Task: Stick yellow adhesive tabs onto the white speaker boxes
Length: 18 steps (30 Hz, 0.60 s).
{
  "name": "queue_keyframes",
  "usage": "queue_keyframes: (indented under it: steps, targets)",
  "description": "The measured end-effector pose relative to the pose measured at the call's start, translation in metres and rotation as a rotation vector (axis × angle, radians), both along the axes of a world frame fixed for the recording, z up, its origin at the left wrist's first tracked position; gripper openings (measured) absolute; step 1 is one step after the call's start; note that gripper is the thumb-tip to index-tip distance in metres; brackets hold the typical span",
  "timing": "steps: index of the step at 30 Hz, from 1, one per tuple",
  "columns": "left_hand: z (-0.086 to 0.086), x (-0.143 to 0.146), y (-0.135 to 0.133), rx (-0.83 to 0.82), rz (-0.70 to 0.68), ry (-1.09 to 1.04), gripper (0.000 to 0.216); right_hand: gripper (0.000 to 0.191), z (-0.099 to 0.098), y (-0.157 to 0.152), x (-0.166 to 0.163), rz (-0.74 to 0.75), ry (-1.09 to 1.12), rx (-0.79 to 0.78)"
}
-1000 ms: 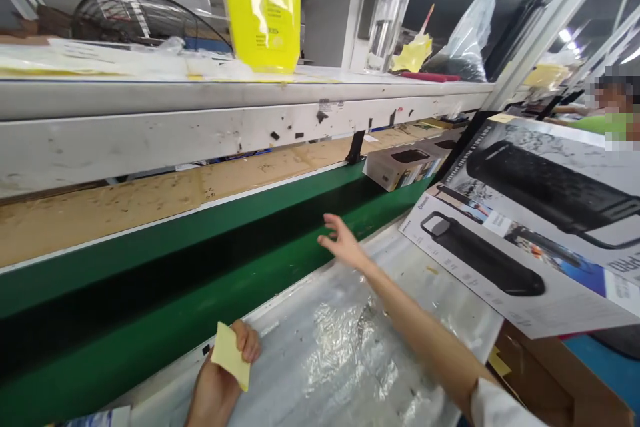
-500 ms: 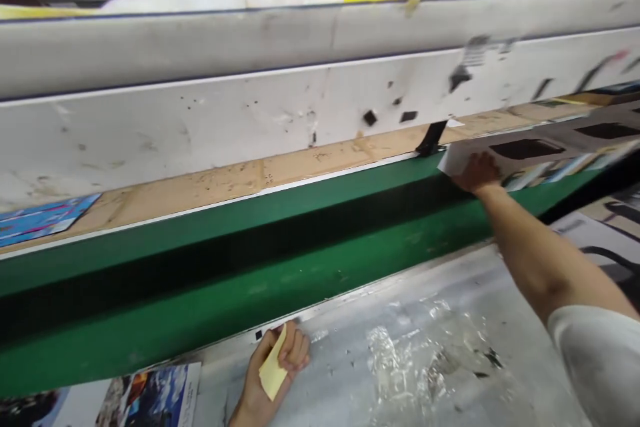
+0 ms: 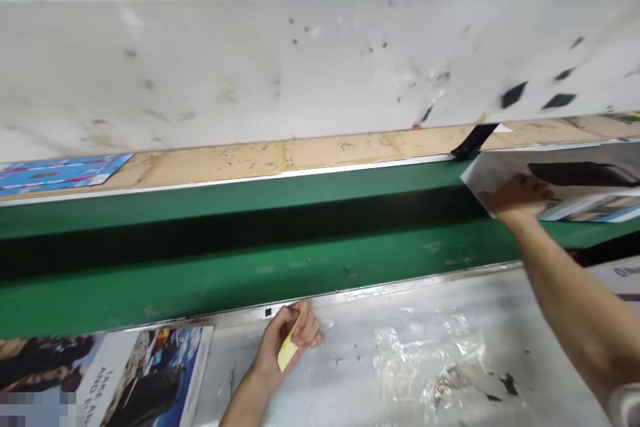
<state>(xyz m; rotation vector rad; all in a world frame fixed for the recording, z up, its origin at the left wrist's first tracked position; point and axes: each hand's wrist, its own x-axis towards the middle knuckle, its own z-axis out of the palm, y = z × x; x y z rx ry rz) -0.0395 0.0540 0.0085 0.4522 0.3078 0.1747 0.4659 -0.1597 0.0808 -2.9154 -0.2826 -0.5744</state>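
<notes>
Fingers of the left hand (image 3: 287, 340) are curled closed around a small yellow card (image 3: 289, 351). The card stands on edge inside the fist, pinched between thumb and forefinger, with its lower end protruding below the knuckles. The fist rests on the grey worktop (image 3: 350, 373), just beside the metal strip that borders the green conveyor belt (image 3: 250, 240).

Fingers of the right hand (image 3: 515, 197) are bent over the near left corner of a printed box (image 3: 565, 183). The fingertips lie on top of the box and the thumb side is beneath its edge, so the hand grips that corner. The box lies flat on the far half of the belt, extending from the hand toward the right edge of the view. Its top face is grey with a dark oblong shape; coloured print shows along its near side. The right forearm reaches across the worktop and belt from the lower right.

Crumpled clear film (image 3: 430, 360) lies on the worktop between the two arms, apart from both hands. A printed sheet (image 3: 150, 373) lies flat at the lower left, near the left wrist but not touching it. Beyond the belt runs a brown board (image 3: 300, 157), and above it a white marked panel (image 3: 300, 60). A blue printed sheet (image 3: 55, 172) lies on the board at the far left.
</notes>
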Motion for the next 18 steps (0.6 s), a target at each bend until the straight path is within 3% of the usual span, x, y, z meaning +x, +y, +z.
queue_keyframes:
  steps: [2, 7, 11, 14, 16, 18]
  targets:
    - [0.002, 0.000, 0.000, 0.022, 0.004, 0.007, 0.032, 0.078, 0.000, 0.020, -0.030, -0.056, -0.006, -0.046]
    - [0.007, 0.000, -0.001, 0.072, -0.003, -0.004, 0.032, 0.075, -0.011, 0.077, -0.122, 0.083, -0.071, -0.138]
    - [0.008, -0.002, -0.002, 0.131, 0.008, -0.006, 0.029, 0.075, -0.009, 0.130, -0.224, 0.358, -0.112, -0.188]
    - [0.011, -0.003, -0.002, 0.218, 0.119, 0.031, 0.026, 0.070, -0.002, 0.147, -0.290, 0.587, -0.089, -0.157]
    - [0.015, -0.005, 0.000, 0.304, 0.248, 0.083, 0.026, 0.055, 0.004, 0.141, -0.313, 0.757, -0.045, -0.080]
    - [0.020, -0.010, 0.005, 0.420, 0.390, 0.158, 0.026, 0.043, 0.009, 0.135, -0.316, 0.890, -0.024, 0.070]
